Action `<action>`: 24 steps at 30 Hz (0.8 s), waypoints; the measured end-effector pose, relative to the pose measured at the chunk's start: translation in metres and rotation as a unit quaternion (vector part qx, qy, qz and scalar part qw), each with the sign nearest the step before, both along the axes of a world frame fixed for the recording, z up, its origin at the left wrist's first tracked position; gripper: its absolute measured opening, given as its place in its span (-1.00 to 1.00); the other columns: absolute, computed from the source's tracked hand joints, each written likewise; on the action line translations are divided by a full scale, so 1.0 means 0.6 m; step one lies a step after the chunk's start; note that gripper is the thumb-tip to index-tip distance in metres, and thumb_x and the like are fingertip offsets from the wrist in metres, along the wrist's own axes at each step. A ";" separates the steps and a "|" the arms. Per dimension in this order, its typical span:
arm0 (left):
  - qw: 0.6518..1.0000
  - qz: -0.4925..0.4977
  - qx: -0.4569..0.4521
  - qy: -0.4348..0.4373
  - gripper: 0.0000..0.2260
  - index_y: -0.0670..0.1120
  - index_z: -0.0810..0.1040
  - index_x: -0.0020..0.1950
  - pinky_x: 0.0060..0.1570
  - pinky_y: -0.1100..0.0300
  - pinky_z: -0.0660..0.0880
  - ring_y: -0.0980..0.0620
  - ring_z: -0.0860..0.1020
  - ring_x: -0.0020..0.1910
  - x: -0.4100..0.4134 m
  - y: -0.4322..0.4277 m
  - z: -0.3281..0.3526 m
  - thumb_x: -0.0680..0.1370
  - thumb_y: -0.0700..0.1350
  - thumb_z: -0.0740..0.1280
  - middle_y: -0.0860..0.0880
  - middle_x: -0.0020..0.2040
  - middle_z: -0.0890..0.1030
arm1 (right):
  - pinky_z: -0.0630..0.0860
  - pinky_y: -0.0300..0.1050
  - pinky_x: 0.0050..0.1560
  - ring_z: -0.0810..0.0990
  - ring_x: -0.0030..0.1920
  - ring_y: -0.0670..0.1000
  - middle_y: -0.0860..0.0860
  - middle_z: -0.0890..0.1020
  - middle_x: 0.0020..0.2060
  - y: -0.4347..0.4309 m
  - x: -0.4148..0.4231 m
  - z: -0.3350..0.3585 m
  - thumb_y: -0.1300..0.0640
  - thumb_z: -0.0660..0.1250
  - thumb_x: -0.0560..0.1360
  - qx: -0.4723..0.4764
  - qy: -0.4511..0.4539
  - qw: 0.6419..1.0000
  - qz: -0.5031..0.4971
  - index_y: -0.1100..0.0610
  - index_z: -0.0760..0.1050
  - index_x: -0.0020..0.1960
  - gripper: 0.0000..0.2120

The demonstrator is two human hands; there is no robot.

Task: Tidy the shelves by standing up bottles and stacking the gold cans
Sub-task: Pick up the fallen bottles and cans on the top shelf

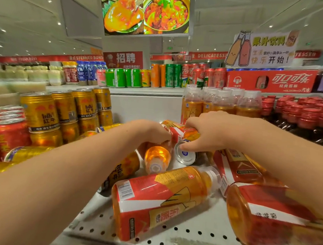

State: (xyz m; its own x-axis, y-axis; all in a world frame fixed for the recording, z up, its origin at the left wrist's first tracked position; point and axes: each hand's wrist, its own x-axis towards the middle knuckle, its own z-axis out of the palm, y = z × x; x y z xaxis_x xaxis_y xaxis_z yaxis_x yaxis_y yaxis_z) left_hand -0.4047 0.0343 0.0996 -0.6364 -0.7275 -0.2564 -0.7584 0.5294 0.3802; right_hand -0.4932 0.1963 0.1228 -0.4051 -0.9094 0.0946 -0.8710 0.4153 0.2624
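Reaching into the heap on the perforated shelf (170, 233), both hands close on one fallen tea bottle (177, 130). It lies on its side under the fingers, long axis running from the left hand (147, 130) across to the right hand (212, 132). Left fingers are curled round its near end; how tightly, I cannot tell. Right fingers (188, 146) drape over its other end, tips also touching a toppled can's silver end (186, 154) just below. Both hands are equally near. Standing it up likely means pivoting toward the upright bottles (219, 103) beyond the fingertips. Stacked gold cans (39, 112) sit left of the left hand.
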 end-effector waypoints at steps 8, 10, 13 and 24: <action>0.987 -0.051 -0.145 0.039 -0.48 -0.12 0.47 0.22 -0.27 0.13 0.51 -0.09 0.58 -0.21 0.027 0.004 -0.005 0.59 0.31 0.17 -0.11 -0.11 0.55 | 0.18 0.18 0.41 0.44 0.35 0.22 0.10 0.53 0.33 -0.025 0.014 -0.009 -0.55 0.06 0.43 0.092 0.040 0.995 -0.020 -0.03 0.25 0.53 -0.15; 0.968 -0.090 -0.224 0.067 -0.48 -0.09 0.46 0.35 -0.06 0.06 0.48 -0.11 0.54 0.05 0.032 0.001 -0.005 0.58 0.26 0.24 -0.11 0.10 0.55 | 0.18 0.19 0.41 0.45 0.34 0.22 0.10 0.54 0.32 -0.034 0.020 -0.012 -0.55 0.05 0.44 0.112 0.059 0.991 -0.028 0.00 0.21 0.55 -0.12; 0.934 -0.250 -0.229 0.115 -0.43 0.04 0.36 0.49 0.17 0.09 0.43 -0.06 0.45 0.29 0.031 0.005 -0.001 0.53 0.16 0.39 -0.06 0.37 0.46 | 0.23 0.19 0.40 0.44 0.35 0.22 0.12 0.50 0.34 -0.038 0.025 -0.015 -0.57 0.07 0.41 0.121 0.063 0.990 -0.043 0.01 0.17 0.57 -0.07; 0.910 -0.391 -0.139 0.007 -0.07 0.13 0.05 0.62 0.13 0.18 0.35 0.09 0.39 0.18 -0.049 0.021 0.020 0.43 0.12 0.57 0.11 0.28 0.39 | 0.51 0.05 0.01 0.51 0.21 0.20 0.13 0.40 0.34 0.043 0.016 -0.017 -0.51 0.21 0.40 -0.004 -0.003 0.987 -0.158 -0.08 0.10 0.56 -0.12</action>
State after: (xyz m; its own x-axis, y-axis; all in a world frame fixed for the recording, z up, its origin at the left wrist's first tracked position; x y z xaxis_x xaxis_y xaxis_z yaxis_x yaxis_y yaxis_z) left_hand -0.4342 0.0469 0.1117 -0.9890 -0.0874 -0.1196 -0.1055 0.9823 0.1551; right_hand -0.4837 0.2218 0.1125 -0.6690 -0.7369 0.0972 -0.6994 0.6684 0.2532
